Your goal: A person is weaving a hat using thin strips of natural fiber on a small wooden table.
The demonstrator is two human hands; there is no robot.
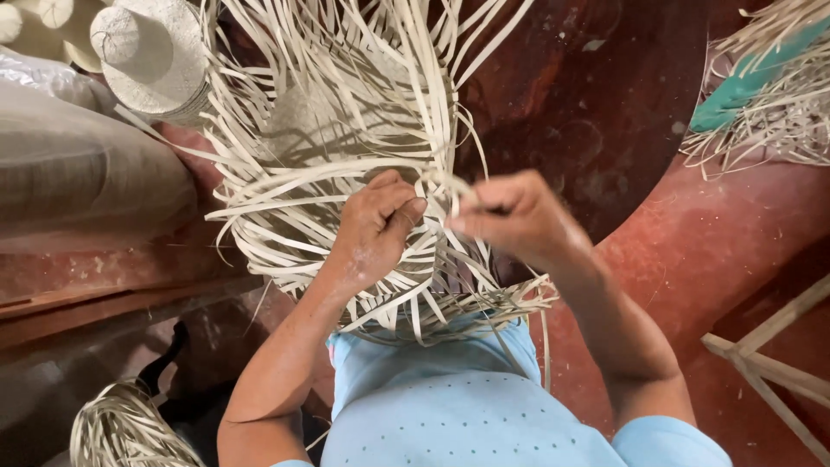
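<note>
Head view: pale flat straw strips (346,130) of a half-woven hat fan across frame centre. Left hand (373,227), wrist bent, pinches strips at centre; right hand (512,212), clenched, grips strips just beside it.

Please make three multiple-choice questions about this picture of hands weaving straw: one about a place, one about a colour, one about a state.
1. Where does the finished straw hat stand?
A. upper left
B. lower right
C. on the lap

2. What colour is the person's shirt?
A. red
B. light blue
C. black

3. What is the state of the left hand?
A. flat and open on the floor
B. closed on straw strips
C. out of view

Answers:
1 A, it sits at the top left beside the loose strips.
2 B, the cloth below the arms is pale blue.
3 B, its fingers curl around strips, close to the right hand.
</note>
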